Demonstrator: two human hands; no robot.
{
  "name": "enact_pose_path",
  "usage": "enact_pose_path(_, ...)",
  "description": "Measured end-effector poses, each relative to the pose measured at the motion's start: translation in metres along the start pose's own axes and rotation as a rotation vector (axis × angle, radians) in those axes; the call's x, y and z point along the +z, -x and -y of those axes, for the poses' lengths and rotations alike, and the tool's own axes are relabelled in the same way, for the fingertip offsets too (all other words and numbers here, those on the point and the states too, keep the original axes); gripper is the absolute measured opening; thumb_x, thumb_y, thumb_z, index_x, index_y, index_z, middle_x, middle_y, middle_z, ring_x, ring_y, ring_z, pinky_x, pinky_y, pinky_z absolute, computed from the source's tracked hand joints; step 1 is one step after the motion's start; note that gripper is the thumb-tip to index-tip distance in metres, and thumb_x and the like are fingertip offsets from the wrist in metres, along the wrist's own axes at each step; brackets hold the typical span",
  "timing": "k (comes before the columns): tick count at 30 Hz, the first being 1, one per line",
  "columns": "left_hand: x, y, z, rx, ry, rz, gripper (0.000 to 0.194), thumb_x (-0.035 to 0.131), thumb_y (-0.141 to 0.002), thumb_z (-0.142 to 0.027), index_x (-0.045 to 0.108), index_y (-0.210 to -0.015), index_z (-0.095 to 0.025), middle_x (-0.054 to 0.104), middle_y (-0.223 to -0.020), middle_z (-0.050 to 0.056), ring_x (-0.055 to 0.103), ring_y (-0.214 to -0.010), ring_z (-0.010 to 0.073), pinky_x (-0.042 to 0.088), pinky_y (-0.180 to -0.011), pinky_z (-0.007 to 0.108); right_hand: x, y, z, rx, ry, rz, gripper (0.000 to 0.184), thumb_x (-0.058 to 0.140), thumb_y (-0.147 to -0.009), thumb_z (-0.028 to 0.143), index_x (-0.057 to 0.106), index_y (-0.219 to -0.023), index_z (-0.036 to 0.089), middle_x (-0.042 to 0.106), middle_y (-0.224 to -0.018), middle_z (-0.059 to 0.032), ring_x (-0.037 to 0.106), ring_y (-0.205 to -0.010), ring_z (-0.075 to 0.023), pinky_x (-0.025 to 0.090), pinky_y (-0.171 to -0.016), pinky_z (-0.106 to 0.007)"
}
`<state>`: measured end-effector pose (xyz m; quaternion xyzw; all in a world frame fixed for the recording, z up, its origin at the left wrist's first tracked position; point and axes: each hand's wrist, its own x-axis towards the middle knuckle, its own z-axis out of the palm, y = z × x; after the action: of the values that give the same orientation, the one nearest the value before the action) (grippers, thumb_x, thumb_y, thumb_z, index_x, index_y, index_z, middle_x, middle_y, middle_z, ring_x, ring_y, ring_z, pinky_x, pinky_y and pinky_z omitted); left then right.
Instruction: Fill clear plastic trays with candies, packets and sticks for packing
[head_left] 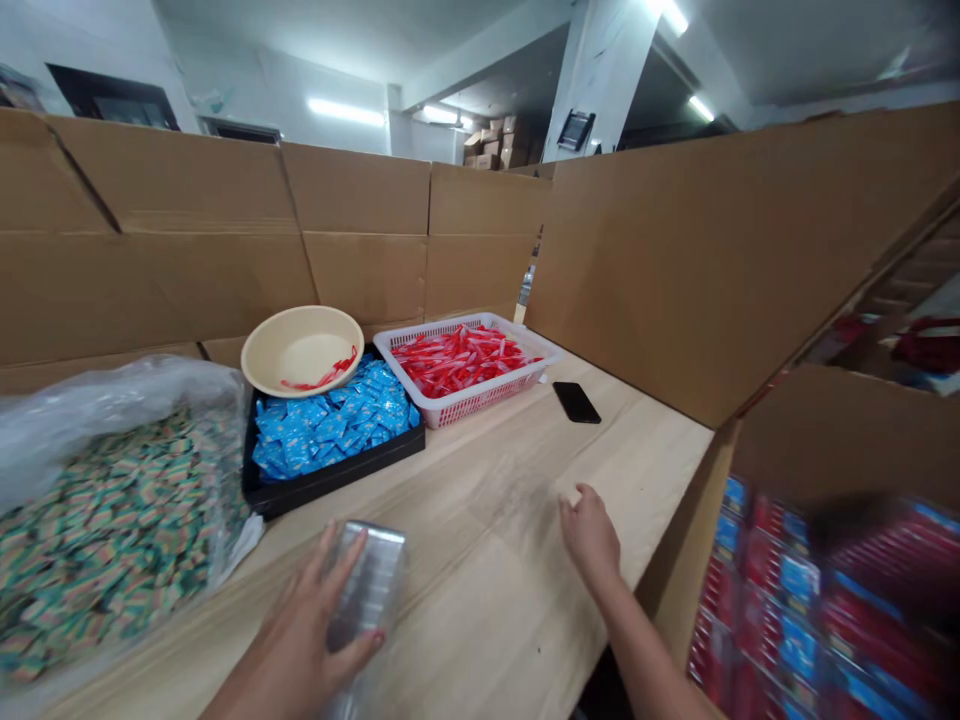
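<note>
My left hand (307, 625) lies with its fingers spread over a stack of clear plastic packs (375, 570) near the table's front edge; motion blurs both. My right hand (590, 530) is closed, its fingers curled in a pinch above the wooden table. From these fingertips a faint, see-through piece of clear plastic (514, 492) reaches to the left; its exact shape is hard to make out. Behind the left hand, a black tray (341, 468) holds many blue sachets (322, 425). Farther back stands a white basket (480, 397) full of red-and-clear slender plastic items (457, 362).
A cream bowl (300, 335) with a few red pieces rests on the black tray. Left is a plastic bag (150, 385) of small striped pieces (112, 540). A phone (577, 402) lies behind my right hand. Cardboard walls (637, 270) enclose the table; a carton of red packs (772, 600) stands right.
</note>
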<state>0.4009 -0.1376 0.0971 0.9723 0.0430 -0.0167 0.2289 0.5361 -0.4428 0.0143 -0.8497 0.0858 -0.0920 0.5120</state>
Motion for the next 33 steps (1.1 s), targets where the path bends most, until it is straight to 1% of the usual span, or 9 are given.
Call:
enact_pose_path(3,0.01,-0.005,-0.004,0.028,-0.006,-0.011,0.062,0.053,-0.066,-0.047,0.041,-0.124,-0.03,0.02,-0.14,0.003,0.031,-0.122,0.0299,0.032,-0.096,0.044,0.028,-0.003,0.006,-0.235,0.388,0.061,0.036,0.049,-0.074,0.034,0.055,-0.106,0.018,0.047,-0.12,-0.0135,0.034,-0.116,-0.0297,0.016,-0.096,-0.047)
enact_pose_path(6,0.02,-0.009,-0.013,0.028,-0.02,-0.045,0.06,0.054,-0.066,-0.046,0.042,-0.123,-0.031,0.019,-0.14,0.002,0.037,-0.118,0.0299,0.035,-0.094,0.044,0.05,-0.024,0.027,-0.224,0.549,0.065,0.041,0.044,-0.08,0.035,0.05,-0.115,0.015,0.038,-0.128,-0.0151,0.024,-0.121,-0.0317,0.007,-0.097,-0.05)
enact_pose_path(9,0.025,-0.011,-0.022,0.029,-0.03,-0.052,0.061,0.054,-0.065,-0.045,0.041,-0.123,-0.031,0.019,-0.14,0.002,0.037,-0.118,0.03,0.037,-0.091,0.044,0.06,-0.026,0.054,-0.155,0.336,-0.004,0.045,0.043,-0.079,0.04,0.048,-0.113,0.01,0.041,-0.123,-0.0187,0.031,-0.116,-0.031,0.019,-0.094,-0.048)
enact_pose_path(11,0.025,-0.012,-0.026,0.02,-0.043,-0.039,0.062,0.054,-0.065,-0.046,0.041,-0.124,-0.03,0.018,-0.141,0.003,0.037,-0.118,0.0302,0.038,-0.091,0.043,0.069,0.002,0.067,-0.098,-0.013,0.147,0.043,0.045,-0.077,0.047,0.051,-0.1,0.012,0.053,-0.103,-0.0145,0.049,-0.097,-0.0245,0.036,-0.081,-0.04)
enact_pose_path(12,0.025,-0.012,-0.027,0.011,-0.052,-0.031,0.063,0.053,-0.065,-0.046,0.041,-0.124,-0.029,0.018,-0.141,0.004,0.037,-0.118,0.0303,0.037,-0.091,0.043,0.076,0.023,0.071,-0.029,-0.231,0.31,0.04,0.046,-0.075,0.051,0.051,-0.09,0.014,0.057,-0.086,-0.0091,0.054,-0.079,-0.0193,0.042,-0.069,-0.034)
enact_pose_path(14,0.024,-0.013,-0.03,-0.016,-0.071,-0.009,0.064,0.051,-0.066,-0.048,0.04,-0.125,-0.028,0.017,-0.141,0.005,0.036,-0.118,0.0305,0.037,-0.09,0.043,0.09,0.066,0.074,0.12,-0.615,0.671,0.039,0.058,-0.065,0.054,0.046,-0.075,0.018,0.053,-0.063,0.0015,0.05,-0.053,-0.0109,0.041,-0.05,-0.024)
enact_pose_path(18,0.022,-0.011,-0.034,-0.049,-0.09,0.002,0.065,0.049,-0.067,-0.049,0.036,-0.127,-0.028,0.014,-0.142,0.006,0.034,-0.119,0.031,0.038,-0.088,0.042,0.106,0.112,0.076,0.328,-1.069,0.769,0.037,0.066,-0.062,0.045,0.039,-0.068,0.02,0.043,-0.046,0.0095,0.037,-0.037,-0.0042,0.03,-0.038,-0.016)
enact_pose_path(28,0.016,-0.003,-0.037,-0.018,-0.08,0.022,0.066,0.046,-0.071,-0.05,0.028,-0.13,-0.026,0.009,-0.143,0.008,0.029,-0.121,0.0301,0.036,-0.088,0.039,0.096,0.098,0.074,0.382,-1.137,0.881,0.033,0.069,-0.06,0.036,0.042,-0.065,0.018,0.046,-0.047,0.0087,0.042,-0.041,-0.0035,0.034,-0.041,-0.014)
enact_pose_path(33,0.015,-0.002,-0.042,-0.045,-0.122,0.029,0.068,0.049,-0.07,-0.048,0.027,-0.13,-0.028,0.007,-0.143,0.007,0.029,-0.121,0.0301,0.036,-0.088,0.039,0.09,0.092,0.092,0.308,-0.762,0.907,0.024,0.059,-0.062,0.034,0.043,-0.06,0.017,0.049,-0.043,0.0072,0.046,-0.033,-0.0072,0.038,-0.035,-0.018)
